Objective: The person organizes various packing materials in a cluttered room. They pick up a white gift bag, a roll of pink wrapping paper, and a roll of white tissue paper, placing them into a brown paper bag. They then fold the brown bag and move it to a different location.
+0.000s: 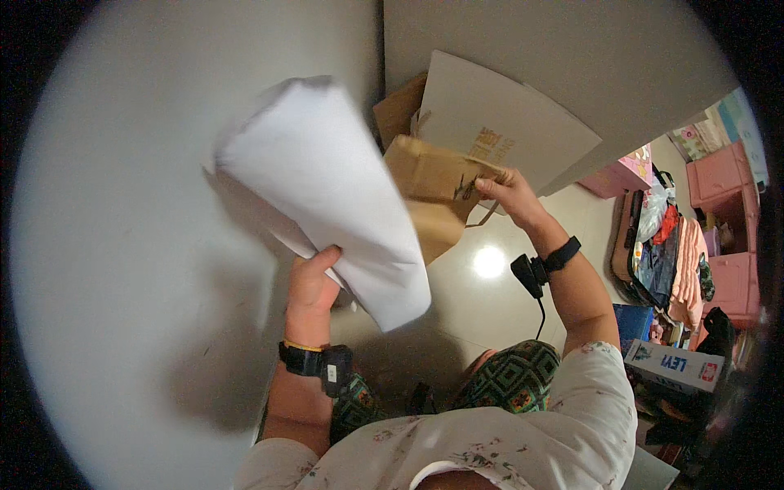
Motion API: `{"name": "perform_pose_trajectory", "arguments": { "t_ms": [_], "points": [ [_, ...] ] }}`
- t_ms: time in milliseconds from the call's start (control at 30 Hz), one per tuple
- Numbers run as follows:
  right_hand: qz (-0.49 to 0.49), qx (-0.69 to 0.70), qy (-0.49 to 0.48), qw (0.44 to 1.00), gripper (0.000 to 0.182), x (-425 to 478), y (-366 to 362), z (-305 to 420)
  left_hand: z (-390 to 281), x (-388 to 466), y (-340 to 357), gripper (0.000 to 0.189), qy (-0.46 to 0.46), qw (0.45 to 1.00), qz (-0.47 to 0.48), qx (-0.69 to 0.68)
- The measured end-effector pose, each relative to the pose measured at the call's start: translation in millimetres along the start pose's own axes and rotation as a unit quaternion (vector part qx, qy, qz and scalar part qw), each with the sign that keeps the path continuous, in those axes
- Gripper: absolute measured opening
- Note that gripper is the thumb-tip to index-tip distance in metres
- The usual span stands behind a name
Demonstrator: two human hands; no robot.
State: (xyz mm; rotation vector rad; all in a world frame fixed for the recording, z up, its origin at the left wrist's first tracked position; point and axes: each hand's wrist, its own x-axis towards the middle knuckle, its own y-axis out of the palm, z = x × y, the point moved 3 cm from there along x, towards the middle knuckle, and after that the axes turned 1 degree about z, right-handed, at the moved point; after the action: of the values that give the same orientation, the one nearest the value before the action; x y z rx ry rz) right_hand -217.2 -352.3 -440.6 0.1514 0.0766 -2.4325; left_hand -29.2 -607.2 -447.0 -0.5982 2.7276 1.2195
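My left hand (pixel 313 285) grips the lower edge of a large white folded sheet or bag (pixel 324 184), its thumb on the near face; the far end is blurred. To the right, my right hand (pixel 505 193) pinches the edge of a brown kraft paper bag (pixel 429 177) with a dark print and a handle hanging below. The white item overlaps the left side of the brown bag. Behind the brown bag, a big pale paper bag or board with gold lettering (pixel 520 122) leans in the corner, with another brown cardboard or paper piece (pixel 401 110) beside it.
Pale walls stand to the left and ahead, above a shiny tiled floor (pixel 490 294). On the right are a pink box (pixel 618 174), an open suitcase with clothes (pixel 628 245), a pink cabinet (pixel 726 282) and a white printed box (pixel 674 364). Wrist-worn devices are on both my arms.
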Motion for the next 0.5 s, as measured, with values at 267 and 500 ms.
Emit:
{"name": "perform_pose_trajectory", "arguments": {
  "t_ms": [267,500],
  "points": [
    [0.108,0.191,0.11,0.969,0.026,-9,38,14,-4,5,-12,0.041,-0.011,0.856,0.136,0.499],
    [0.042,-0.568,0.035,0.821,0.032,68,10,-27,-18,-1,-5,0.031,0.032,0.713,0.147,0.685]
  ]
}}
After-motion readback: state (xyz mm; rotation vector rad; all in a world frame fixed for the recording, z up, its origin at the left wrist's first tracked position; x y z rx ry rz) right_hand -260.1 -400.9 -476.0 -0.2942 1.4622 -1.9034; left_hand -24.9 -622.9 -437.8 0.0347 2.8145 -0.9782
